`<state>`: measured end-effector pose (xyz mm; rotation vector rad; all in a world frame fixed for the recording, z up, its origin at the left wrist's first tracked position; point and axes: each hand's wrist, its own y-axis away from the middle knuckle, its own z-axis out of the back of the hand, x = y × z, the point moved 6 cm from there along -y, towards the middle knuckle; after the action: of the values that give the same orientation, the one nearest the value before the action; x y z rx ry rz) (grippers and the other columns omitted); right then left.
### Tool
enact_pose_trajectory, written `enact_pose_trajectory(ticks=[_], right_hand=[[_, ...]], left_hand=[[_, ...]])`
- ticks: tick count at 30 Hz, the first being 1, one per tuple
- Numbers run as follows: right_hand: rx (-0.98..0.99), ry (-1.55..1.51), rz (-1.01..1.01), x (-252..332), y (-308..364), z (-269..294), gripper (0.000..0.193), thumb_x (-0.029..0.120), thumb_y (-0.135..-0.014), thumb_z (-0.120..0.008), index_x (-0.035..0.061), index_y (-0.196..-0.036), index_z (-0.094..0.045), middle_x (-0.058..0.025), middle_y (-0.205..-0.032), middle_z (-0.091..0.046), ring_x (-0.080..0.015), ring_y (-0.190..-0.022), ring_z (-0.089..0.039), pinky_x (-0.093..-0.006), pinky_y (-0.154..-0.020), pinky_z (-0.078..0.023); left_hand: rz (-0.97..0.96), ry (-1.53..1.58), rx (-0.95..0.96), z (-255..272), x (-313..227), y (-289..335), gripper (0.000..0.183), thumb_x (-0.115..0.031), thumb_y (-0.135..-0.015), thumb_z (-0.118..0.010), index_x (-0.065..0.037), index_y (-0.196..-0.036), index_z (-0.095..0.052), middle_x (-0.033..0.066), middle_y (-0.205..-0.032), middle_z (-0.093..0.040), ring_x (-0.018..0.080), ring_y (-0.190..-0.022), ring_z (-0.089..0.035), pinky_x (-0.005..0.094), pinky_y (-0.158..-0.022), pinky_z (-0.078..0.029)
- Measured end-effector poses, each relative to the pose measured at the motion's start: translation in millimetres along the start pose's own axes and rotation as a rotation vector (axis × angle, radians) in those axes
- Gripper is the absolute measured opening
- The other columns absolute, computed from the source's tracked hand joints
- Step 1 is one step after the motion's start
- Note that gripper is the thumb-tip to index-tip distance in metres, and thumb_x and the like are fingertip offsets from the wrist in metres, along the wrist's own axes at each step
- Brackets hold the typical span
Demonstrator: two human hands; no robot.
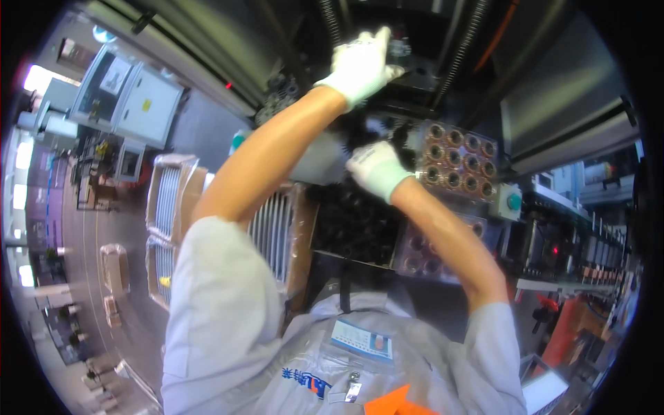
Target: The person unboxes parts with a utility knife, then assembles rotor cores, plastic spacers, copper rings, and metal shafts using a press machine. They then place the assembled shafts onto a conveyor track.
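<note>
My left hand (pixel 360 66), in a white glove, reaches up into the machine at the top of the view. Its fingers and thumb are apart beside a small shiny fixture (pixel 400 48), and nothing shows between them. Lower down, my right hand (pixel 377 167), also gloved in white, curls its fingers at the edge of a heap of black parts (pixel 360 218). Whatever those fingers may hold is hidden. Right of that hand lies a clear plastic tray (pixel 420 185) with several round copper-coloured parts (pixel 454 158) in rows.
A second clear tray (pixel 443 277) lies partly under my right forearm. A box with a green button (pixel 513 201) stands at the right. Left of me are cartons (pixel 299 242) of grey slats. Coiled hoses (pixel 462 48) hang in the machine; more dark parts (pixel 278 97) lie at its left.
</note>
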<state>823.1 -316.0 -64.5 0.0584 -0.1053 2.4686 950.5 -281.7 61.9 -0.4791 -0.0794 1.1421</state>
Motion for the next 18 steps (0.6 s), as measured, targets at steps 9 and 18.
enact_pose_trajectory(ticks=[9, 18], right_hand=[[-0.091, -0.266, -0.138, -11, 5, 18, 0.044, 0.008, -0.088, -0.051, 0.0211, -0.129, -0.062, -0.0209, -0.102, -0.062, -0.0380, -0.084, -0.067, -0.0477, -0.075, -0.055], [-0.126, -0.710, -0.279, -45, 44, 50, 0.025, 0.009, -0.089, -0.062, 0.0067, -0.113, -0.069, -0.0124, -0.100, -0.061, -0.0288, -0.095, -0.064, -0.0369, -0.085, -0.052]], left_hand=[[0.569, 0.253, 0.602, 1, 155, 330, 0.045, -0.034, -0.083, -0.072, -0.008, -0.120, -0.069, 0.0168, -0.104, -0.073, 0.0295, -0.096, -0.071, 0.0387, -0.087, -0.054], [0.536, 0.098, 0.586, -60, 139, 346, 0.047, -0.033, -0.078, -0.069, -0.006, -0.117, -0.067, 0.0232, -0.110, -0.064, 0.0398, -0.102, -0.064, 0.0482, -0.087, -0.051]])
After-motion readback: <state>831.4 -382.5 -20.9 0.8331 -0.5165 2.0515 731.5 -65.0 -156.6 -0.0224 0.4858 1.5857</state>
